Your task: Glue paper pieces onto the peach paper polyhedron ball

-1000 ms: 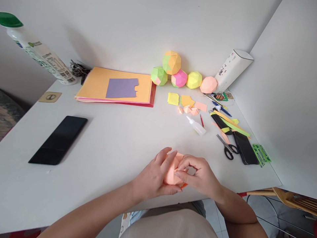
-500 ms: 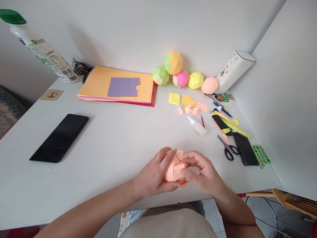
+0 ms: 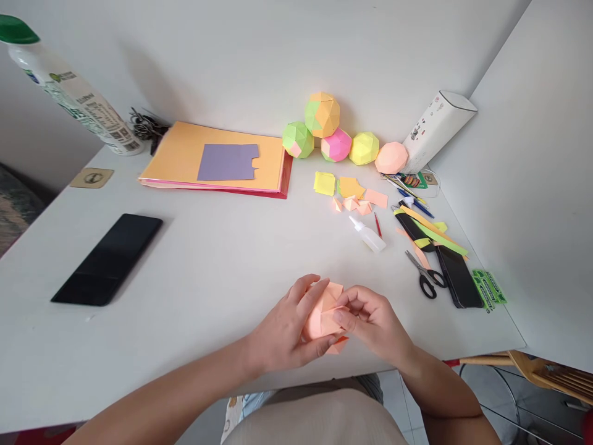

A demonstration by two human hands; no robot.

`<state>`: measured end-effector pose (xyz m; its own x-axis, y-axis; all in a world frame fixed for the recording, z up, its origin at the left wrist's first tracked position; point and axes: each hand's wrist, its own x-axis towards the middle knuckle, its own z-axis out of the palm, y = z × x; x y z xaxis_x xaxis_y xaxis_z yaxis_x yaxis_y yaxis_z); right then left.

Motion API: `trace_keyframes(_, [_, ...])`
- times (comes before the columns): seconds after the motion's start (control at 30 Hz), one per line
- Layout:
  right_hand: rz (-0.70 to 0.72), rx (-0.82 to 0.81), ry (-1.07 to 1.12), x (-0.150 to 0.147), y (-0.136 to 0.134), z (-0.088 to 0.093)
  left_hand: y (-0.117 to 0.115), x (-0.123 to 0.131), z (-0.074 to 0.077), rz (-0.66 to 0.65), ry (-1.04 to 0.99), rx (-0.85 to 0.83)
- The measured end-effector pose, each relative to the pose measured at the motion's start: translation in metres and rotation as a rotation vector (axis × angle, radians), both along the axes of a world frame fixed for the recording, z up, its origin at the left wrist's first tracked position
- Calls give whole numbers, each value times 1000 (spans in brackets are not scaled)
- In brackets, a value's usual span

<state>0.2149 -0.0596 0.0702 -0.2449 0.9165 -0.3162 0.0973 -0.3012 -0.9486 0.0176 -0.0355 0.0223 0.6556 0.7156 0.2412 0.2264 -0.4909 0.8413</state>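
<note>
Both my hands meet over the near edge of the white table (image 3: pixel 217 272), closed around a partly built peach paper ball (image 3: pixel 323 315). My left hand (image 3: pixel 287 327) cups it from the left, thumb underneath. My right hand (image 3: pixel 370 321) pinches a flap on its right side with thumb and fingertips. A loose peach flap sticks out below the ball. A small glue bottle (image 3: pixel 367 235) lies beyond my hands, with small folded peach pieces (image 3: pixel 351 204) and yellow paper squares (image 3: pixel 324 183) behind it.
Several finished paper balls (image 3: pixel 336 133) line the back wall beside a white leaning box (image 3: pixel 435 127). A stack of coloured paper (image 3: pixel 217 161), a spray bottle (image 3: pixel 69 93) and a black phone (image 3: pixel 109 258) are at left. Scissors (image 3: pixel 425 275), pens, paper strips and another phone (image 3: pixel 458 275) are at right.
My right fingers have shifted in closer on the ball's right side and the ball has turned slightly between my hands. Nothing else on the table has moved.
</note>
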Motion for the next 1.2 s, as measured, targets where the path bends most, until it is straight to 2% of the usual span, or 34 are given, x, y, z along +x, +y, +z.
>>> trace_keyframes(0.27, [46,37,-90,1,0,2,-1,0,-1,16,8,15])
trace_keyframes(0.47, [49,131,-156,0,-1,0,0,1,-1,12,7,43])
trace_keyframes(0.83, [181,144,-89,7,1,4,1,-2,2,0,44,-16])
trace_keyframes(1.2, [113,183,-240,0,-1,5,2,-2,1,1,39,-40])
